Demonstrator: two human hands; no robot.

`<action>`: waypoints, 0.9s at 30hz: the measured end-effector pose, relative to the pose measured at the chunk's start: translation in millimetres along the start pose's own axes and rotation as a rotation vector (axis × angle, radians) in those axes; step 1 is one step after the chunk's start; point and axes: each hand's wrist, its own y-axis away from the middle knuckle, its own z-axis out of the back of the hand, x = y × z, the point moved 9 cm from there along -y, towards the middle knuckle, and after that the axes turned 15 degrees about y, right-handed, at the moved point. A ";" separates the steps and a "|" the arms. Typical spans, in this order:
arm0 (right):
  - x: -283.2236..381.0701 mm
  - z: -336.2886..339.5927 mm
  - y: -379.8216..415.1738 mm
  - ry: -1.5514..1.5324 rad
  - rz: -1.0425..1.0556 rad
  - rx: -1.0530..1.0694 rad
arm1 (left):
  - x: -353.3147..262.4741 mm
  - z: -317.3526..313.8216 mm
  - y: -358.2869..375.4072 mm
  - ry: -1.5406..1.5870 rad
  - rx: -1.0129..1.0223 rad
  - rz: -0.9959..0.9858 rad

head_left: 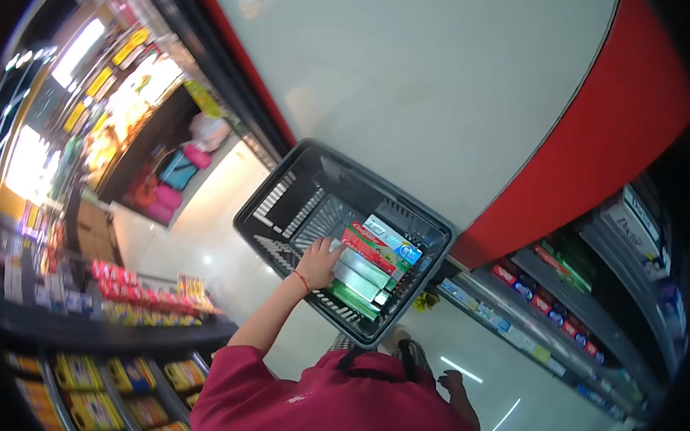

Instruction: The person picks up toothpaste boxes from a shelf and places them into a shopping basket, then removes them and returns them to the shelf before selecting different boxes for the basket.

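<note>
A dark grey shopping basket [285, 164] is in front of my body, at the edge of a pale counter. Inside, several toothpaste boxes lie side by side at its right end, among them a red Colgate box [375, 247] and a green box [354, 301]. My left hand [320, 263], with a red string on its wrist, reaches over the basket's near rim. Its fingers bend round the left end of a pale green box [363, 275]. My right hand [453, 382] hangs low by my right side, small and dark, fingers loosely apart with nothing visible in them.
The pale counter [417, 78] with a red border stands ahead. Shelves of boxed toothpaste [549, 307] run along the right. At lower left is a rack of yellow packs [96, 412]. Bright displays and pink and blue bags [178, 171] stand farther left, beyond the shiny floor.
</note>
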 end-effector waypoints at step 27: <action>184.7 -46.9 22.8 -0.694 -0.408 -0.240 | 64.4 -98.9 -157.7 0.272 0.687 -0.259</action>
